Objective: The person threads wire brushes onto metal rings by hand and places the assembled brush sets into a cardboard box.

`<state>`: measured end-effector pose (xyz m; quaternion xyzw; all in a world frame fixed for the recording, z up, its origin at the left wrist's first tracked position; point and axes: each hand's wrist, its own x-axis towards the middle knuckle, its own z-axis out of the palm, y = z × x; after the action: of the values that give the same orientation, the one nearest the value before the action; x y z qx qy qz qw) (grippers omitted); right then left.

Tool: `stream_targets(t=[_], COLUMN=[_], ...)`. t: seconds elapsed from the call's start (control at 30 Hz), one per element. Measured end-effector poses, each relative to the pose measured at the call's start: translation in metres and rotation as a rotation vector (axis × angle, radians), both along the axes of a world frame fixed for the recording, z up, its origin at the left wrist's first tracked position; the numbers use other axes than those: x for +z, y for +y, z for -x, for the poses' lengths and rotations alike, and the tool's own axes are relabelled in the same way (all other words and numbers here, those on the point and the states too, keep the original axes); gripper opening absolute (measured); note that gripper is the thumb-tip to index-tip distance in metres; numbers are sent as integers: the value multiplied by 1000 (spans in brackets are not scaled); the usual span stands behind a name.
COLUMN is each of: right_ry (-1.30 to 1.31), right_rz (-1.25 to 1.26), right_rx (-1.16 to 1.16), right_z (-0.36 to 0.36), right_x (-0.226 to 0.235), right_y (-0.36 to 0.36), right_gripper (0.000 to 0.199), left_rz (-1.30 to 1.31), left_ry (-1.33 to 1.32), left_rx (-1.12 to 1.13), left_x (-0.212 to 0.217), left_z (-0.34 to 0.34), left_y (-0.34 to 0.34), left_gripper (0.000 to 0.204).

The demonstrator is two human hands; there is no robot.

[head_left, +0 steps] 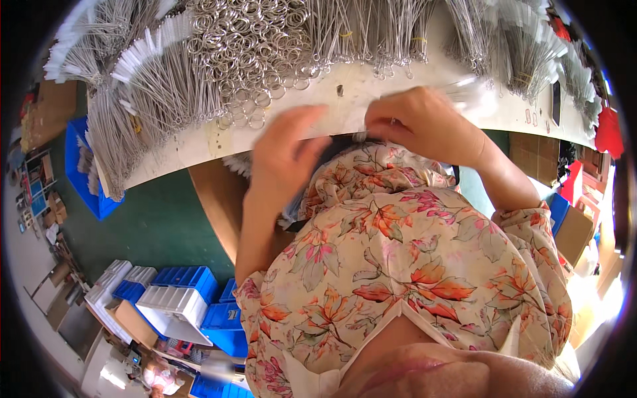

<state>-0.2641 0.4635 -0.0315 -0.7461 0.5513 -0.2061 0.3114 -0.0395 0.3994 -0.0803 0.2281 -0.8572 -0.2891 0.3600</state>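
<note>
My left hand (282, 156) is raised at the table's near edge, blurred, its thumb and fingers apart with nothing visible between them. To its right, my right hand (424, 123) is closed in a pinch over the edge. Blurred white bristles (476, 98) stick out behind that hand, apparently the head of a wire brush whose stem the hand hides. A heap of metal split rings (249, 50) lies beyond my left hand, with several loose rings at its near side. Thin wire brushes (169, 83) with white bristle heads and looped ends lie in bundles to the left.
More wire bundles (371, 30) line the far side of the white table (318, 99). A dark flat object (556, 103) lies at the right. Below the left end is a blue bin (83, 172). Blue and white crates (176, 292) and a cardboard box (215, 202) stand on the left.
</note>
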Motion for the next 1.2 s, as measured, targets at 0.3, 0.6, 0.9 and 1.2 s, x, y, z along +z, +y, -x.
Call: stream_targets(t=[0.3,0.6,0.9,1.2], right_ry=[942,-141,153,-507], right_rz=[131,115,-60,-10], right_rx=[94,-213,-371,-376], right_z=[-36,14,29,6], right_x=[-32,11,-52,11], right_y=[-17,0,18,14], right_gripper=[13,9,16,14], left_rz=[405,-71,-816,-583], left_ry=[-394,169,526,389], left_rx=[15,152,103,24], left_x=[-2,0,9,34], left_z=[17,34,47,62], left_y=[-70,-51,-36,4], left_gripper=[17,8,17,10])
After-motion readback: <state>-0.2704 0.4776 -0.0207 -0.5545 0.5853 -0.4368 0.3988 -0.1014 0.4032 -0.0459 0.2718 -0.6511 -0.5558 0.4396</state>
